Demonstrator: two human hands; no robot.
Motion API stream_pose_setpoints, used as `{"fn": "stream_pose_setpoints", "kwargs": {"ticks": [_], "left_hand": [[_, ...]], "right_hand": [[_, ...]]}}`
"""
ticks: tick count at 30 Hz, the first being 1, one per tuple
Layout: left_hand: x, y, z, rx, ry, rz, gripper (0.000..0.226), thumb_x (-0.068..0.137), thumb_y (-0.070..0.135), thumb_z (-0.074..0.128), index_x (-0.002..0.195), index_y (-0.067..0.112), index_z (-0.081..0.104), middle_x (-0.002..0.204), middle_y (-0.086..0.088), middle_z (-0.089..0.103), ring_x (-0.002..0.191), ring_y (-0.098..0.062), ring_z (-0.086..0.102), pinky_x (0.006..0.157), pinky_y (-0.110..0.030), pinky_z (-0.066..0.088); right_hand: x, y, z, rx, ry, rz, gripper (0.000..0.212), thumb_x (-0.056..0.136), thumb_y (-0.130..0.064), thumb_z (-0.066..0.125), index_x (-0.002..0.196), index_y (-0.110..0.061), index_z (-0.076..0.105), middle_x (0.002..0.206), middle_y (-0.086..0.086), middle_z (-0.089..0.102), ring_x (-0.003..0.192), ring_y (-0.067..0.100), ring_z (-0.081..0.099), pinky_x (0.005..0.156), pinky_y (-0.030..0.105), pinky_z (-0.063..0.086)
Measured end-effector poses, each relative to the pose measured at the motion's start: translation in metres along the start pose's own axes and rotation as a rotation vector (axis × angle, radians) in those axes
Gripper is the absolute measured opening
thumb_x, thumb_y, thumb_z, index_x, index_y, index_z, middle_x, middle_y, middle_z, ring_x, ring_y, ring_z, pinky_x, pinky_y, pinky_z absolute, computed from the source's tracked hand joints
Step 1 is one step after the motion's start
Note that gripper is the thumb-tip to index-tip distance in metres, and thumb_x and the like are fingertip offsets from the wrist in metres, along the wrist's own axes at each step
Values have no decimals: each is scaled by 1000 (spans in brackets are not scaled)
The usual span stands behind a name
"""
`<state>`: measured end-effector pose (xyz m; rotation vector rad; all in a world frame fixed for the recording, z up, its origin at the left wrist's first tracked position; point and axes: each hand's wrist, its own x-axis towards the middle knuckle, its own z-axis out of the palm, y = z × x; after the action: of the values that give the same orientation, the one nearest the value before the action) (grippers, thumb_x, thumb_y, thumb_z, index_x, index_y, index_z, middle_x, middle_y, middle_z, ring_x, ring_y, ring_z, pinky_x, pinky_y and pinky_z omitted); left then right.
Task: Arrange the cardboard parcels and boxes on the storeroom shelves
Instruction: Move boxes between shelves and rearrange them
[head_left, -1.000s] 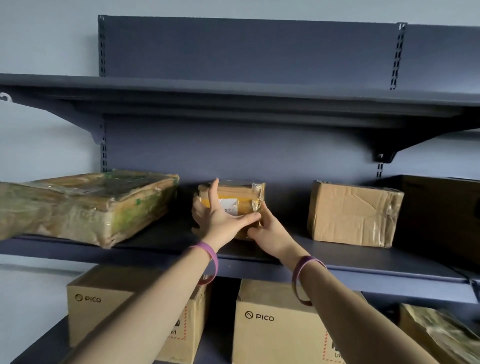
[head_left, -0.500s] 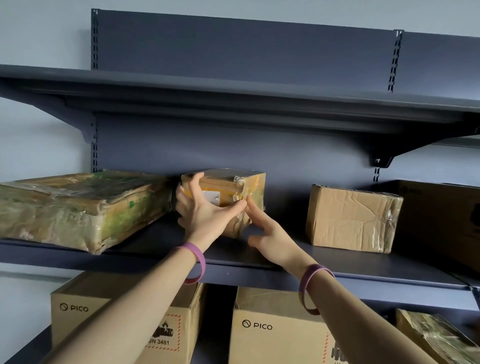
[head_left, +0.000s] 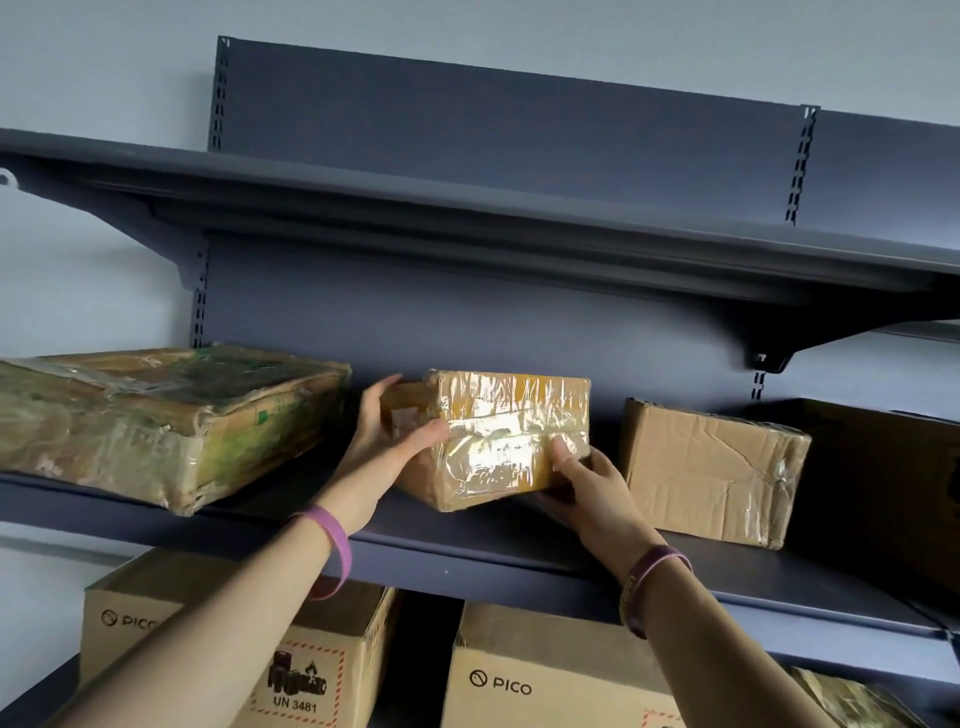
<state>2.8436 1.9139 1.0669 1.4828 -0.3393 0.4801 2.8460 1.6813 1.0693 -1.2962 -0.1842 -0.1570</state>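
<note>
The small taped parcel (head_left: 498, 436) sits on the middle shelf (head_left: 467, 551), turned so one corner faces outward, between a large flat parcel (head_left: 156, 415) and a creased cardboard box (head_left: 711, 467) and apart from both. Both hands grip it. The left hand (head_left: 384, 441) wraps its left end, thumb across the front face. The right hand (head_left: 582, 488) cups the lower right corner, thumb on the front and fingers hidden behind. The parcel lies squarely between the two palms.
</note>
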Motion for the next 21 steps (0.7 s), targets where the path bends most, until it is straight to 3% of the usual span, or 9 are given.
{"fn": "stream_pose_setpoints", "kwargs": {"ticks": [2,4,9,11,13,17,19,21], "left_hand": [[0,2,1,-38,-11,2,92,62,47,89,137,49,36,126,18,59,119,-5,54,117,-42,34],[-1,3,2,-65,-13,-2,104,55,55,83,144,46,31,130,19,54,122,-6,52,116,-43,35],[-1,1,3,-121,11,-13,81,76,49,81,142,42,35,129,18,52,126,-8,48,115,-37,34],[-2,0,2,-101,24,-43,77,67,67,79,133,46,46,138,12,51,130,-10,46,113,-34,34],[-1,-2,0,-76,57,-51,78,54,84,73,122,51,55,142,9,51,129,-11,50,115,-39,36],[0,-4,0,-88,97,-35,76,53,83,66,120,47,60,136,8,60,123,-13,58,113,-46,41],[2,-5,0,-86,96,-44,82,53,83,64,125,45,59,133,9,62,124,-14,57,114,-47,39],[1,-4,0,-81,89,-50,73,57,81,64,121,47,59,130,11,65,125,-15,57,115,-48,38]], "right_hand": [[0,1,-3,21,-39,-32,29,96,-16,61,121,-1,58,104,9,76,95,23,73,77,40,62],[0,2,-4,22,-54,-44,21,96,-12,61,113,0,62,96,8,77,90,22,74,79,41,62],[8,6,-6,63,-44,-22,43,91,-11,69,127,6,52,115,20,71,105,33,70,84,50,60],[9,6,-6,90,-46,-20,49,89,-11,71,130,7,49,116,21,70,106,34,70,82,48,60],[8,6,-7,68,-62,-26,48,88,-12,72,128,6,52,115,20,71,104,32,71,78,41,61],[5,5,-6,69,-36,-30,61,77,-16,79,128,-1,48,119,18,67,98,26,73,72,34,61],[4,4,-6,47,-8,-32,57,81,-15,78,127,-6,46,120,16,65,95,23,74,73,35,61],[3,4,-6,19,6,-36,55,82,-14,77,127,-7,45,119,14,65,94,22,74,76,36,62]]}}
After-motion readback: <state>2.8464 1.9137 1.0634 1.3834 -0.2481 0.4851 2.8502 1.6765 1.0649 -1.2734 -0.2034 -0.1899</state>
